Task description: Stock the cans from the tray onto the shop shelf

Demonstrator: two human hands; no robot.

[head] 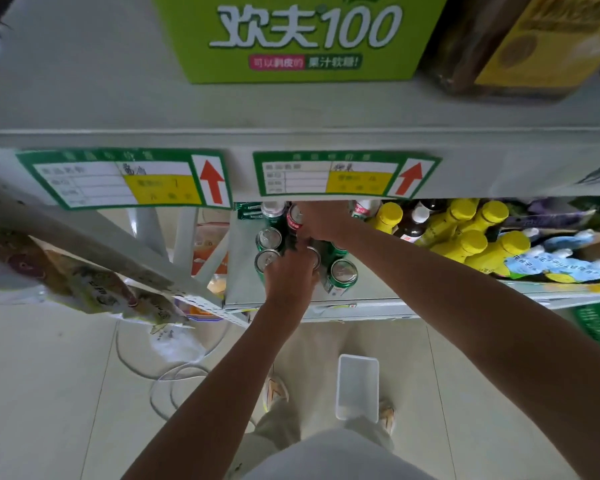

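Several green cans stand on the lower shelf (361, 299), among them one at the front right (342, 276) and two at the left (269, 239). A red can (294, 218) stands further back. My left hand (290, 278) is closed around a can (314, 256) in the middle of the group, of which only a part of the top shows. My right hand (321, 221) reaches under the upper shelf, with its fingers on the cans beside the red one; what it grips is hidden. The white tray (357, 388) lies on the floor between my feet with nothing in it.
Yellow-capped bottles (465, 233) crowd the shelf to the right of the cans. The upper shelf edge (482, 168) with price labels overhangs the cans. A green carton (298, 36) sits on top. Snack bags (94, 285) hang at left, white cable (174, 372) on the floor.
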